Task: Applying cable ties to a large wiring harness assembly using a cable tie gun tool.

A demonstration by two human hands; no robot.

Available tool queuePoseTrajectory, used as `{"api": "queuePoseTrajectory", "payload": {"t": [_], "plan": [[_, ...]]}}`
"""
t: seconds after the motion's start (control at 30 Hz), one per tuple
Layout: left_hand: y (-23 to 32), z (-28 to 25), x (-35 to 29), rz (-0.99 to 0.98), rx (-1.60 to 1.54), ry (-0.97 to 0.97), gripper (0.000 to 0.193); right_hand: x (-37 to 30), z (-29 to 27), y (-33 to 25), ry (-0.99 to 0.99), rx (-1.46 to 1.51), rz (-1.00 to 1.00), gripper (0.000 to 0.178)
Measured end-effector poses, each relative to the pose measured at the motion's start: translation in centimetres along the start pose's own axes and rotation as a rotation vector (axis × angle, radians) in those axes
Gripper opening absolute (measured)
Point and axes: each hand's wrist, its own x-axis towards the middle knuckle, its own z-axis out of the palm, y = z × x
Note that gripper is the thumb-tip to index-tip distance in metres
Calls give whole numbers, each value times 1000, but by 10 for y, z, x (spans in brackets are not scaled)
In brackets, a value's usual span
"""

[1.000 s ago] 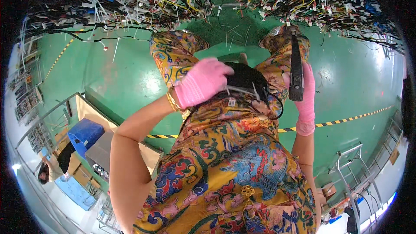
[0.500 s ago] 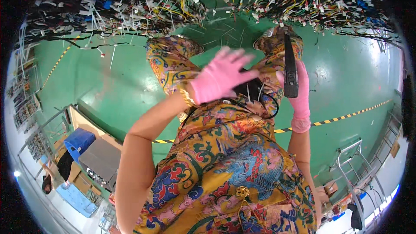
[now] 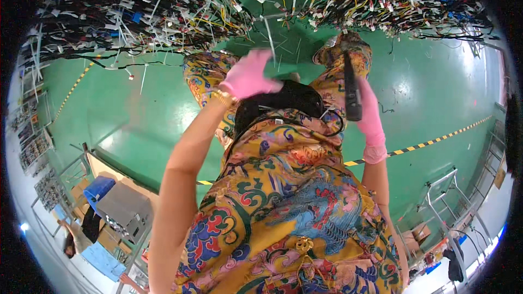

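Observation:
My left hand (image 3: 250, 74), in a pink glove, is raised over my lap with thumb and fingers apart, slightly blurred. No object shows in it; a white strip (image 3: 269, 35) ends close to its fingertips. Below and right of that hand, a black soft item (image 3: 286, 99) lies across my lap, with a black cord looping at its right. My right hand (image 3: 370, 111), gloved in pink too, is closed round a long black-handled tool (image 3: 352, 90) pointing away from me. The tool's far end is blurred, so its kind is unclear.
Dense heaps of wire harnesses (image 3: 163, 16) with white connectors hang across the far side, above my feet. Yellow-black tape (image 3: 419, 147) crosses the green floor (image 3: 436, 92). Behind left are a grey box (image 3: 125, 201), a blue bin (image 3: 99, 190) and another person (image 3: 81, 237); a metal frame (image 3: 444, 190) stands right.
My left hand has moved left and away from me, uncovering more of the black item on my lap. My right hand and the tool have shifted slightly left.

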Motion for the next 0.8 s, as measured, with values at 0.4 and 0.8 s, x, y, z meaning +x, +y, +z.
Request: {"api": "queuePoseTrajectory", "payload": {"t": [0.4, 0.8], "plan": [[-5, 21, -53, -187, -146, 69, 55, 11, 66, 29, -111, -114, 64, 24], [49, -43, -52, 56, -45, 425, 61, 14, 25, -59, 176, 192, 221, 23]]}}
